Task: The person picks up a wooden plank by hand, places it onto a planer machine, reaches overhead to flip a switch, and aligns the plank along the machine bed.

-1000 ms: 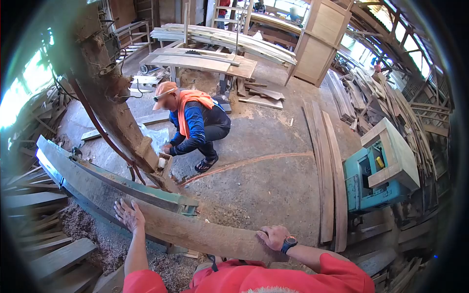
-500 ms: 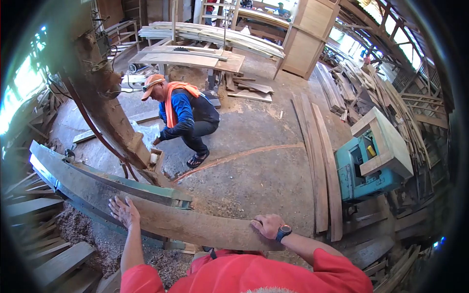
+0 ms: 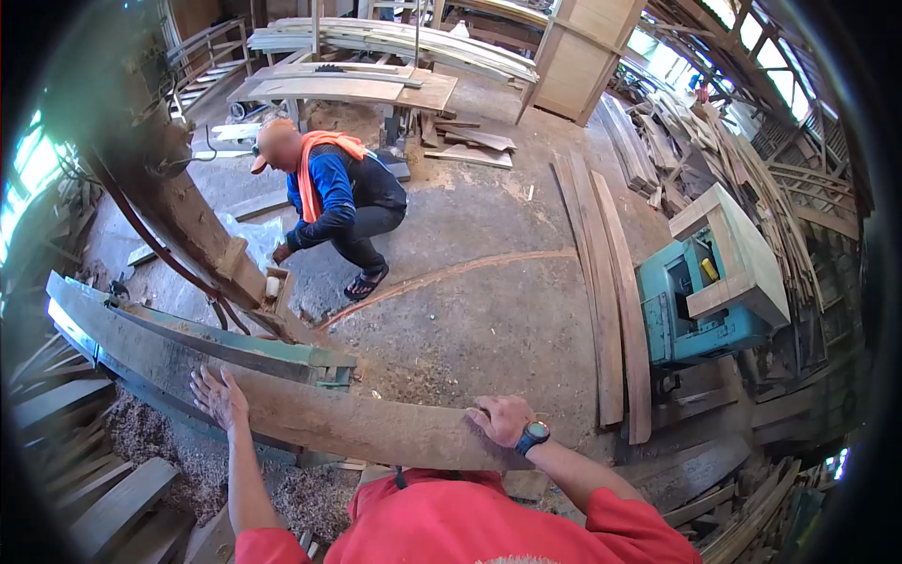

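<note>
The left hand (image 3: 222,399), at eight o'clock in the view, was spread wide with its palm down on a long plank (image 3: 348,418). The right hand (image 3: 505,420), at five o'clock, rested on the plank's near end with its fingers partly bent; whether they gripped, I could not tell.

The plank curved in the lens from nine o'clock round to between five and six, alongside a teal machine fence (image 3: 235,346). Wood shavings (image 3: 141,432) lay heaped at eight o'clock. A timber post (image 3: 202,226) leaned at half past nine, and a person (image 3: 338,197) crouched at ten. A door panel (image 3: 578,56) stood at one o'clock; at three, long boards (image 3: 622,310) lay on the concrete floor (image 3: 470,338) beside a teal cabinet (image 3: 658,310) bearing a wooden frame (image 3: 752,273).

The left forearm reached toward twelve, fingers aimed at eleven. The right forearm, wearing a watch (image 3: 536,431), slanted toward ten, the back of the hand uppermost.
</note>
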The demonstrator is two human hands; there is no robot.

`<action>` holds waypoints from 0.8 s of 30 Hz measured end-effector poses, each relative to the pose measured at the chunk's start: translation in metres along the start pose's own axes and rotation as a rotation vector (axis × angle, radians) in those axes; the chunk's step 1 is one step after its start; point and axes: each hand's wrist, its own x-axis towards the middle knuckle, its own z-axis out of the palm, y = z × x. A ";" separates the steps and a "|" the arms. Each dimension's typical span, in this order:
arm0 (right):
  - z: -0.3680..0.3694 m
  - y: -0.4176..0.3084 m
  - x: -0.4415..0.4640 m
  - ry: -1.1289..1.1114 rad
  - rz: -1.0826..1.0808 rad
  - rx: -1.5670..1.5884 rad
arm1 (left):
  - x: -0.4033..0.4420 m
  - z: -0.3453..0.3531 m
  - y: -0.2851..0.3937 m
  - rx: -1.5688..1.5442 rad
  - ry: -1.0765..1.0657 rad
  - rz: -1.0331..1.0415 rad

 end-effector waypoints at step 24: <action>0.002 0.008 0.004 -0.006 -0.035 0.061 | -0.014 0.001 0.026 0.051 -0.162 -0.129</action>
